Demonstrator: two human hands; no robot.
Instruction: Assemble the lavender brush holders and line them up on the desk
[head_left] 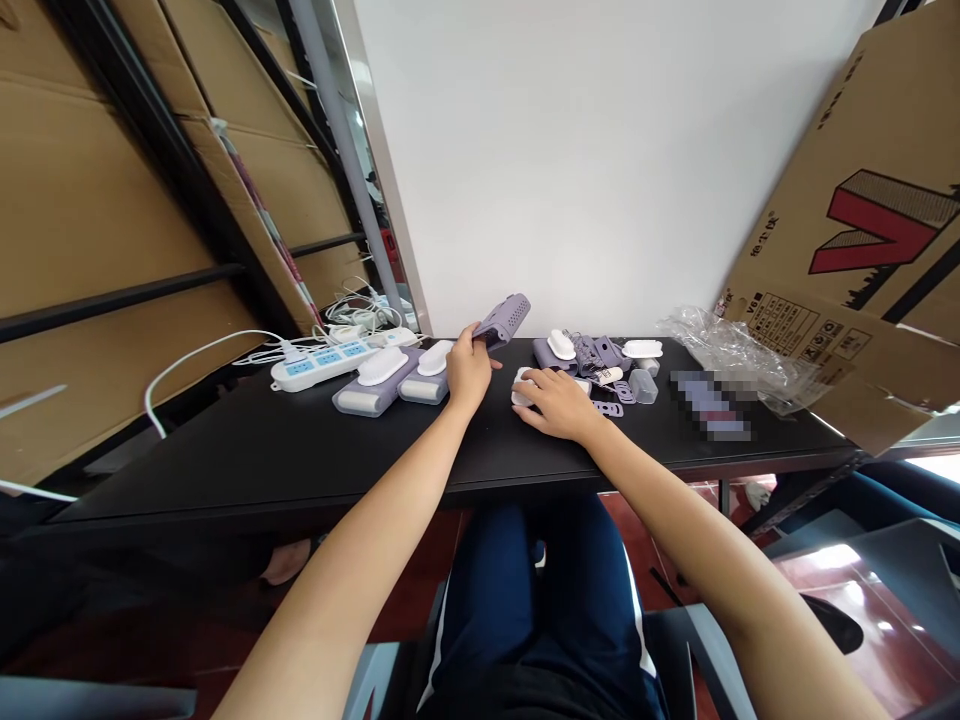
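Observation:
My left hand grips a purple-grey perforated casing, tilted up above the black table. My right hand rests on a white piece that shows between and beside its fingers; the palm hides the rest. Left of my left hand lie two purple-grey devices with white oval tops, one farther left and one nearer. Behind and right of my right hand are a similar device, purple-grey parts, a white cylinder and a clear cap.
A white power strip with tangled cables sits at the back left. Clear plastic wrap and a pixelated object lie at the right, beside a large cardboard box. A white wall stands behind the table.

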